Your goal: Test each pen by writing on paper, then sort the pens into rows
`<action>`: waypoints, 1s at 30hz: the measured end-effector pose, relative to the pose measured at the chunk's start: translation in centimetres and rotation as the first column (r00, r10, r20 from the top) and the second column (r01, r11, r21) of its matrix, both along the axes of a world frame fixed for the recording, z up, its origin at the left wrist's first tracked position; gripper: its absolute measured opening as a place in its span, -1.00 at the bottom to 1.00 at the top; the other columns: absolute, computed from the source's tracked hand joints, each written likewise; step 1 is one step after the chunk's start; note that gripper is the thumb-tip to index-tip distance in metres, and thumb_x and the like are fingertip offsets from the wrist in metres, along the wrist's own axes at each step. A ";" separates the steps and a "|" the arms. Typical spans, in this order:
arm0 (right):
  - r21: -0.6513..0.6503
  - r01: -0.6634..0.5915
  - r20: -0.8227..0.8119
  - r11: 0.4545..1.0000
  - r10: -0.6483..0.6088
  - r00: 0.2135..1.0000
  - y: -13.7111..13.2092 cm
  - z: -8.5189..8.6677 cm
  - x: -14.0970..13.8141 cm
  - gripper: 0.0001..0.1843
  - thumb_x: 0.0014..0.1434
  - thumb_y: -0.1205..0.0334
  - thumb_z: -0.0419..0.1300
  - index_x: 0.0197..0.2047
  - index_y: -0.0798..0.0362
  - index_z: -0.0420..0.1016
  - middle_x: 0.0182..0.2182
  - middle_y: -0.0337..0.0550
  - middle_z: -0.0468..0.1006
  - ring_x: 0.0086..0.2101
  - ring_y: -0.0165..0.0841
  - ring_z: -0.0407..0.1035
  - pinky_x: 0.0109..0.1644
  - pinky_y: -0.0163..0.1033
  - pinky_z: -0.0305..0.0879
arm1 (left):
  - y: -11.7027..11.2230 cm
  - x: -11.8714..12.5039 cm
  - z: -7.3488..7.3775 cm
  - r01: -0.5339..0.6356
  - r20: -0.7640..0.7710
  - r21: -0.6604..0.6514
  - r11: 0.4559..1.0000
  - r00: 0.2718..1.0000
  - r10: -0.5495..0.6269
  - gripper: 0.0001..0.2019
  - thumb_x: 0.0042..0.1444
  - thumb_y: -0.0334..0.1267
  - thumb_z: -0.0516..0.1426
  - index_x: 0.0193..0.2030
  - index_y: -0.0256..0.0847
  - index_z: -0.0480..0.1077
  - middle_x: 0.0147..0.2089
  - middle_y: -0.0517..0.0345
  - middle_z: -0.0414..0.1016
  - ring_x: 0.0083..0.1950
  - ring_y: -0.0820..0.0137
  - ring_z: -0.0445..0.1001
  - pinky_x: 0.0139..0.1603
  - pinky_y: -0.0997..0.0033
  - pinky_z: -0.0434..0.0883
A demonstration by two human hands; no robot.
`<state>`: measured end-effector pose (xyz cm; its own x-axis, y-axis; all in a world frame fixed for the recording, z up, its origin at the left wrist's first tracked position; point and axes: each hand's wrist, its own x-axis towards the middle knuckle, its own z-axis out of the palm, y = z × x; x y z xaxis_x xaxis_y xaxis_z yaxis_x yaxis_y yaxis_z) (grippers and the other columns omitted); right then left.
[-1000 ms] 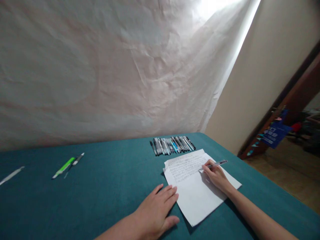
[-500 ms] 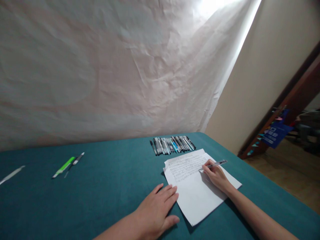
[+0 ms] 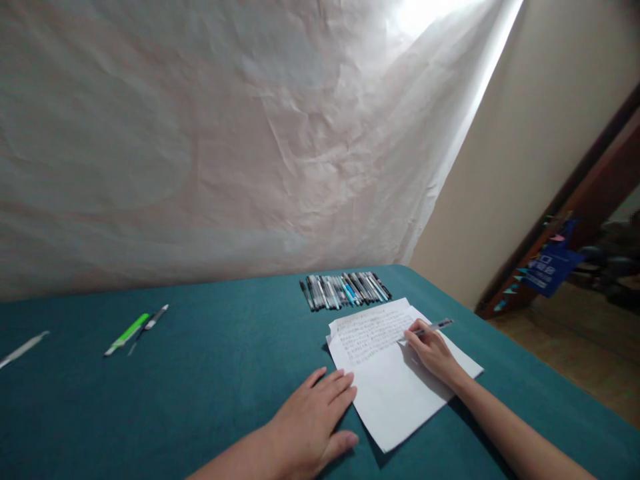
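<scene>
My right hand (image 3: 433, 351) is closed round a grey pen (image 3: 437, 326), its tip resting on white sheets of paper (image 3: 395, 387) whose upper half carries handwriting. My left hand (image 3: 315, 417) lies flat and open on the teal tablecloth (image 3: 200, 373), fingertips touching the paper's left edge. A row of several pens (image 3: 345, 290) lies just beyond the paper.
A green highlighter (image 3: 127, 335) and a slim pen (image 3: 156, 317) lie at the left, with a pale pen (image 3: 23, 349) at the far left edge. A creased white sheet hangs behind the table. The table's right edge drops to a wooden floor and a doorway.
</scene>
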<state>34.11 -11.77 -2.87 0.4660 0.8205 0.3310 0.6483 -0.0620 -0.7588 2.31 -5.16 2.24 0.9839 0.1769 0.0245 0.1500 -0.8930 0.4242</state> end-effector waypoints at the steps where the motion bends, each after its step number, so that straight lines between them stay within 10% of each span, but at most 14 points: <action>1: 0.007 0.010 -0.007 1.000 -0.010 1.000 0.0 0.1 0.0 -0.76 0.05 0.10 0.04 -0.54 0.06 0.22 -0.71 -0.36 0.21 -0.68 -0.50 0.09 -0.61 -0.38 0.00 | 0.0 0.0 0.0 0.000 -0.001 0.000 1.000 1.000 0.000 -0.43 0.13 0.07 -0.19 0.24 -0.10 -0.08 0.28 0.06 -0.10 0.27 0.25 -0.10 0.23 0.08 -0.13; 11: 0.030 -0.088 0.213 0.996 0.080 0.974 -0.2 1.4 -2.6 -0.71 0.15 0.09 -0.07 -0.19 0.08 0.33 -0.42 -0.15 0.48 -0.50 -0.41 0.36 -0.41 -0.34 0.27 | 0.2 0.0 -0.6 0.002 0.143 0.075 0.997 0.990 -0.013 -0.49 0.10 0.02 -0.10 0.15 -0.17 0.05 0.15 -0.03 0.20 0.15 0.22 0.16 0.13 0.13 0.08; 15: -0.072 -0.348 0.611 0.935 0.317 0.725 0.6 2.2 -6.9 -0.74 0.17 0.23 -0.05 -0.11 0.01 0.35 -0.39 -0.12 0.52 -0.39 -0.35 0.40 -0.31 -0.29 0.26 | 0.4 0.5 -2.0 0.029 0.314 0.130 0.991 0.947 -0.069 -0.50 0.12 0.05 -0.16 0.12 -0.20 0.01 -0.04 -0.04 0.37 -0.06 0.30 0.35 -0.05 0.31 0.25; 21: -0.165 -0.426 0.846 0.890 0.349 0.403 4.2 3.9 -13.6 -0.83 0.16 0.30 0.01 -0.18 0.02 0.35 -0.53 -0.20 0.45 -0.48 -0.35 0.35 -0.41 -0.29 0.12 | 0.7 0.5 -3.2 -0.013 0.395 0.132 0.991 0.918 -0.041 -0.62 0.19 -0.05 -0.26 0.07 -0.12 0.05 -0.27 0.11 0.44 -0.30 0.40 0.42 -0.28 0.49 0.32; 30: -0.136 -0.408 0.860 0.903 0.312 0.403 6.8 4.4 -15.7 -0.87 0.17 0.31 -0.01 -0.21 0.04 0.30 -0.51 -0.21 0.42 -0.45 -0.35 0.32 -0.40 -0.27 0.06 | 1.1 -0.5 -1.9 -0.087 0.436 -0.038 0.995 0.895 0.095 -0.62 0.15 -0.01 -0.19 -0.06 -0.20 0.19 -0.30 0.09 0.40 -0.30 0.41 0.38 -0.26 0.52 0.31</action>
<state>18.42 -4.99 1.50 -0.4180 0.7879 0.4522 0.9083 0.3710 0.1931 1.84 -4.10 0.38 0.8542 0.2693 0.4447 0.0262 -0.8766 0.4805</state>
